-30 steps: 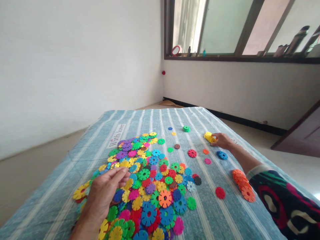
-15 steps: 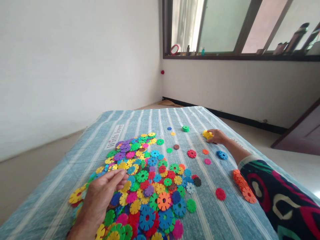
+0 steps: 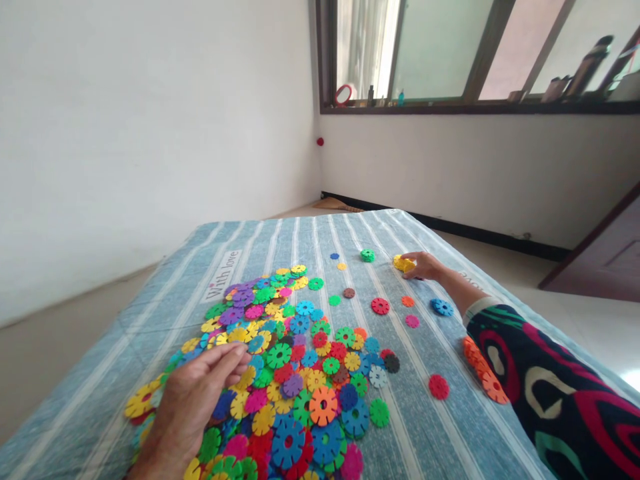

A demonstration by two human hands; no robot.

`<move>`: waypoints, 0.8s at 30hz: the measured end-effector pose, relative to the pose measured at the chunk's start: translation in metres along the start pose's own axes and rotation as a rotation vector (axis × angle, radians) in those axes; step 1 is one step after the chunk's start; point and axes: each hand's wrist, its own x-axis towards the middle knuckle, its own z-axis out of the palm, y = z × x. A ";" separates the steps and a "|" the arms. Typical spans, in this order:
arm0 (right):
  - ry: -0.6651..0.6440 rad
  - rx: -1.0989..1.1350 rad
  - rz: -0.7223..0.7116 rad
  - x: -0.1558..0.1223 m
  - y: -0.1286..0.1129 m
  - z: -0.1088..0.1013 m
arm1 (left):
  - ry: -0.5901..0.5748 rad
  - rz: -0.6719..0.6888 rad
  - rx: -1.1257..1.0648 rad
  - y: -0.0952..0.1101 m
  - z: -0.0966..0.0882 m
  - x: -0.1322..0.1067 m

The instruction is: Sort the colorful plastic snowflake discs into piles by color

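Observation:
Notched plastic discs in many colours lie in a large pile (image 3: 280, 355) on the striped cloth (image 3: 425, 440). Over the pile's left side, my left hand (image 3: 193, 393) is closed, thumb against forefinger; whatever is between the fingertips, if anything, is hidden. My right hand (image 3: 423, 265), farther off at the right, has its fingers round a small stack of yellow discs (image 3: 401, 263) resting on the cloth. A green disc stack (image 3: 367, 255) sits to the left of that hand. Nearer me lie a blue disc stack (image 3: 442, 307) and an overlapping row of orange discs (image 3: 493, 385), partly behind the sleeve.
Single discs are scattered between the pile and the stacks, among them a red disc (image 3: 380, 306), a brown disc (image 3: 349, 293) and another red disc (image 3: 439, 387). White walls (image 3: 150, 120) rise beyond the table, with a window ledge (image 3: 450, 107) holding bottles and a mirror.
The whole view has shifted slightly. My right hand stays at the yellow discs with its fingers a little farther over them; my left hand keeps its closed shape over the pile.

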 end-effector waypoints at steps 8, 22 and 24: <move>0.004 0.031 0.008 -0.001 0.001 0.001 | 0.024 -0.025 0.003 0.004 0.001 -0.003; 0.055 0.056 0.050 -0.018 0.006 0.001 | -0.025 0.029 0.036 -0.001 -0.001 -0.001; 0.080 0.024 0.056 -0.021 0.006 0.000 | -0.022 0.040 0.018 0.000 0.000 -0.004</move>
